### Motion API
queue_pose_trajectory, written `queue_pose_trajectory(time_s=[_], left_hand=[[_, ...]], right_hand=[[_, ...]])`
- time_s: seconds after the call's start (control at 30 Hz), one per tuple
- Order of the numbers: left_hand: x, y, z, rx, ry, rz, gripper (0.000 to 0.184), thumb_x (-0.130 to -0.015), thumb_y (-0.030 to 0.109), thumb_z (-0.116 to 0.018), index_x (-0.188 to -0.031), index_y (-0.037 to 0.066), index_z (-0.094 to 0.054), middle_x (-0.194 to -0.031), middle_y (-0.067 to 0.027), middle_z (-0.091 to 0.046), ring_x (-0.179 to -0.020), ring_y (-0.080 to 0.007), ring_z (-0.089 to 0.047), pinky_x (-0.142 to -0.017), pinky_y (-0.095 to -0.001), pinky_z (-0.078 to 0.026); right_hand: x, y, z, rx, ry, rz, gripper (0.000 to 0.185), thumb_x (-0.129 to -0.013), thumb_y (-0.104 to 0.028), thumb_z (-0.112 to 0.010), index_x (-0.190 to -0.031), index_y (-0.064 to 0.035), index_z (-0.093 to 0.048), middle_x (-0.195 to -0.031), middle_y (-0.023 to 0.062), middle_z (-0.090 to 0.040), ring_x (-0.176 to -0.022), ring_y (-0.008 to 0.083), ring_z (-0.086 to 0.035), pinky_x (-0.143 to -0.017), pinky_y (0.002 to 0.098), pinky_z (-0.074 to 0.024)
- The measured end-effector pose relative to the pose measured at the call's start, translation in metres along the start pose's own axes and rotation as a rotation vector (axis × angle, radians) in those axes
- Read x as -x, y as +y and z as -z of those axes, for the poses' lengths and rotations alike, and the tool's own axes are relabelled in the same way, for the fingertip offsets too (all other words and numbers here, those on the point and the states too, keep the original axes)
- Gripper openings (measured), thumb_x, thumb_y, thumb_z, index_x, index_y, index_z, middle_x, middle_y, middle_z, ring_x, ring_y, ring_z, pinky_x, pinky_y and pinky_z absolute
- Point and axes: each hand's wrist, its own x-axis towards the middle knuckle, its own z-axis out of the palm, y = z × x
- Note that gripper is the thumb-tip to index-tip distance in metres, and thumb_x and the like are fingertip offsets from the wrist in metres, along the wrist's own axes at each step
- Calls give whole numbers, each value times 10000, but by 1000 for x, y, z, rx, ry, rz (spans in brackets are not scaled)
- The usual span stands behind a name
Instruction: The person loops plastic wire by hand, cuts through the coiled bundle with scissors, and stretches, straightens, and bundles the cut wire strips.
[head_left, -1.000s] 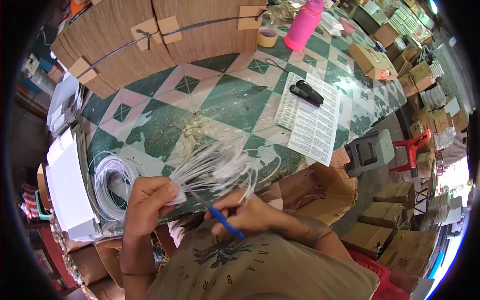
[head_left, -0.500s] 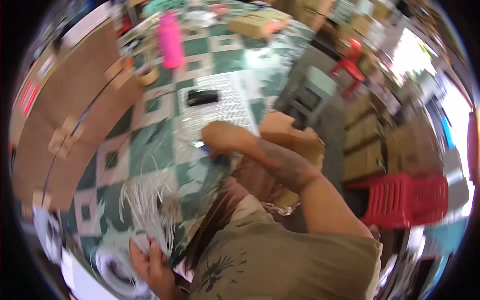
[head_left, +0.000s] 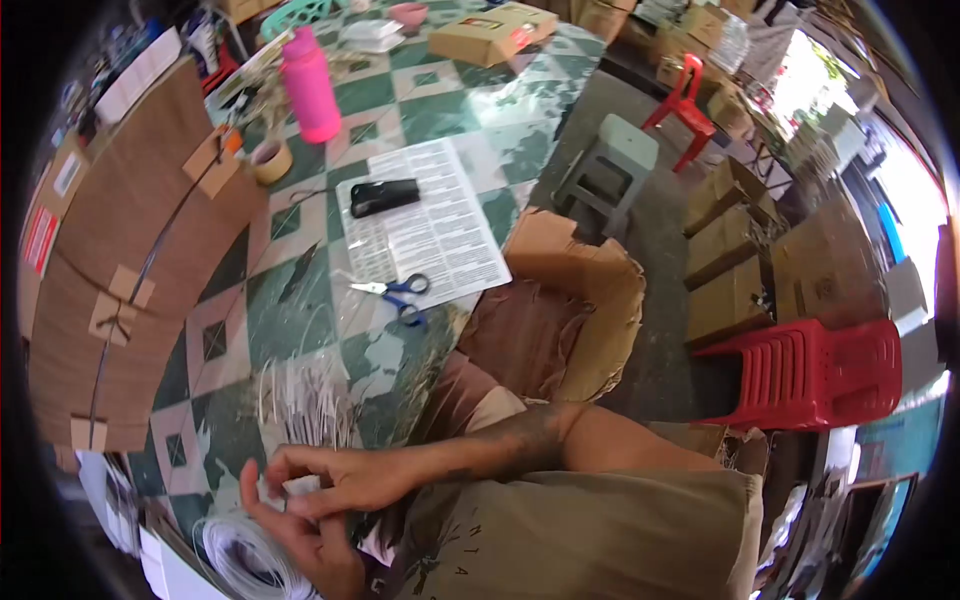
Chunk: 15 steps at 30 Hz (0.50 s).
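A bundle of thin white strips (head_left: 304, 400) lies with its loose ends fanned over the table's near left part. My left hand (head_left: 315, 550) holds its near end, thumb and fingers around something white there. Over the same end is my right hand (head_left: 350, 478), fingers bent and closed on the white bundle end (head_left: 302, 486); the exact grip is partly hidden. Just below my left hand sits a coil of white cord (head_left: 245, 560). Scissors with blue handles (head_left: 405, 287) lie partly open by the printed sheet (head_left: 450, 225), apart from both hands.
A black case (head_left: 385, 197) rests on the sheet. Farther back stand a pink bottle (head_left: 310, 90), a tape roll (head_left: 270, 160) and a flat cardboard box (head_left: 490, 33). An open carton (head_left: 615, 320) adjoins the table's right edge. Red stacked chairs (head_left: 810, 375) stand at right.
My right hand has left the scissors area and come down-left to meet my left hand at the bundle. The scissors now lie uncovered on the table. The view has shifted slightly.
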Motion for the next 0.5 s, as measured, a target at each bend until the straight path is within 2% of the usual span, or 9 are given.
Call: queue_pose_trajectory(time_s=[0.13, 0.23, 0.3, 0.43, 0.47, 0.5], left_hand=[[-9, 9, -12, -273, -30, -317, 756, -844, -4, -465, -1559, 147, -271, -953, -76, -547, -603, -79, -377, -526, -170, -274], [-3, 25, -10, -73, 7, -10, 788, -831, 1, -478, -1573, 125, -246, -1012, -93, -556, -693, -118, -442, -617, -167, -331], [-4, 29, -14, -8, 17, 89, 799, -826, 3, -482, -1578, 118, -238, -1032, -98, -559, -724, -132, -464, -647, -166, -351], [-10, 28, -22, 93, 126, 61, 790, -832, 25, -506, -1568, 86, -225, -1035, -96, -568, -791, -148, -498, -686, -209, -400], [-11, 22, -21, 110, 142, 55, 790, -833, 28, -510, -1567, 82, -223, -1035, -95, -569, -801, -150, -503, -692, -215, -407], [-13, -2, -8, 170, 76, 23, 747, -850, 40, -516, -1548, 77, -253, -1033, -95, -571, -801, -152, -510, -686, -228, -416]], right_hand=[[-10, -7, -1, -17, -63, 210, 359, -1008, -354, -566, -982, -1, -619, -1179, 111, -602, -958, 187, -546, -863, 313, -456], [-14, -8, 0, 133, -34, 81, 360, -1022, -332, -540, -1137, -1, -626, -1070, 105, -628, -904, 174, -573, -798, 288, -481], [-17, -7, -3, 184, -25, 40, 374, -1026, -324, -532, -1189, -1, -628, -1034, 104, -637, -886, 169, -582, -777, 280, -489], [-22, -1, -13, 296, 263, 599, 360, -1050, -320, -495, -908, -14, -622, -1082, 195, -672, -885, 244, -597, -837, 349, -483], [-21, -7, -11, 303, 262, 601, 360, -1050, -320, -495, -908, -14, -622, -1082, 195, -672, -885, 244, -597, -837, 349, -483], [-18, -12, -10, 192, 203, 484, 361, -1054, -324, -488, -887, -27, -607, -1016, 175, -668, -829, 236, -588, -801, 352, -486]])
